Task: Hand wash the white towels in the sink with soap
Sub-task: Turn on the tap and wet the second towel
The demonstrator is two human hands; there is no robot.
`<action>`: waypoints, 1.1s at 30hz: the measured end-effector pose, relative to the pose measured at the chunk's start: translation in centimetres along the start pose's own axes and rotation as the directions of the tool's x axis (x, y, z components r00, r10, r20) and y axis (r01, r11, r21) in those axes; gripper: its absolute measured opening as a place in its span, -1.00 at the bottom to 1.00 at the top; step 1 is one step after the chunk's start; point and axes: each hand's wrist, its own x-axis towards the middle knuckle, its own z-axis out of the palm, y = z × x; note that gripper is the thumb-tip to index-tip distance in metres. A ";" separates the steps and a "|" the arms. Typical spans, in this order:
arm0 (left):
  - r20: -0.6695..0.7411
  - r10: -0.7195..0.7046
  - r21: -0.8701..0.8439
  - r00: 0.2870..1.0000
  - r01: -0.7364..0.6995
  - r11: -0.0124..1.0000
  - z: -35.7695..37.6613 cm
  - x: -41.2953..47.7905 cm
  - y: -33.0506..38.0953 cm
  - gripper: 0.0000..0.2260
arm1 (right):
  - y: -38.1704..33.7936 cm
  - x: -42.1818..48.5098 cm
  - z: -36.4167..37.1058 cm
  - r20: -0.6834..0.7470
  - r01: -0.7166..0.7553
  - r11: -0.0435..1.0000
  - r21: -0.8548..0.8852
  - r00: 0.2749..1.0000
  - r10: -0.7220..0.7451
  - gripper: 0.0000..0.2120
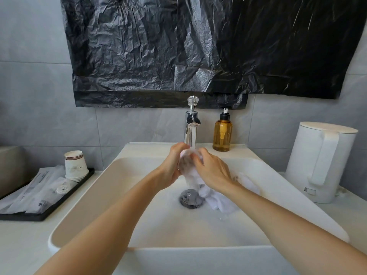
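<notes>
Head view recorded both hands raised over the white sink (83,205), directly beneath the spout of the chrome faucet (191,126). The left hand (172,165) and the right hand (211,171) were each closed on a bunched white towel (187,169), fingers curled around the cloth from either side, with the wad pressed between them. The lower part of the towel hung down into the basin and lay in folds just beside the metal drain (190,198), on its right side. An amber soap bottle (222,133) with a black pump stood on the rear ledge of the sink, to the right of the faucet. A white kettle (319,161) stood on the counter at the right. At the left, a black tray (49,210) held stacked paper cups (75,165) and wrapped packets. Black plastic sheeting (198,46) covered the wall above.
</notes>
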 end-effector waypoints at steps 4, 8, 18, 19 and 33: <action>-0.129 0.070 0.230 0.989 -0.039 0.972 -0.6 0.8 -1.2 -0.63 | -0.3 -0.2 -0.3 -0.003 0.068 0.993 -0.099 0.998 -0.069 -0.74; -0.147 0.148 0.329 0.978 -0.093 0.940 -0.7 1.0 -1.6 -0.82 | -0.2 -0.1 -0.1 0.035 0.091 0.984 -0.154 0.996 -0.087 -0.72; -0.091 0.359 0.655 0.929 -0.216 0.724 -0.4 0.4 -2.0 -0.80 | -0.3 -0.4 -1.1 0.045 0.191 0.943 -0.274 0.982 -0.186 -0.66; -0.085 0.355 0.611 0.931 -0.232 0.757 -0.5 0.4 -2.0 -0.80 | -0.1 -0.3 -1.1 0.036 0.181 0.947 -0.267 0.983 -0.178 -0.67; 0.159 -0.300 0.227 0.941 0.261 0.938 -0.2 -0.4 -0.8 -0.28 | 1.7 1.8 -1.8 -0.280 -0.066 0.904 0.422 0.939 0.200 -0.57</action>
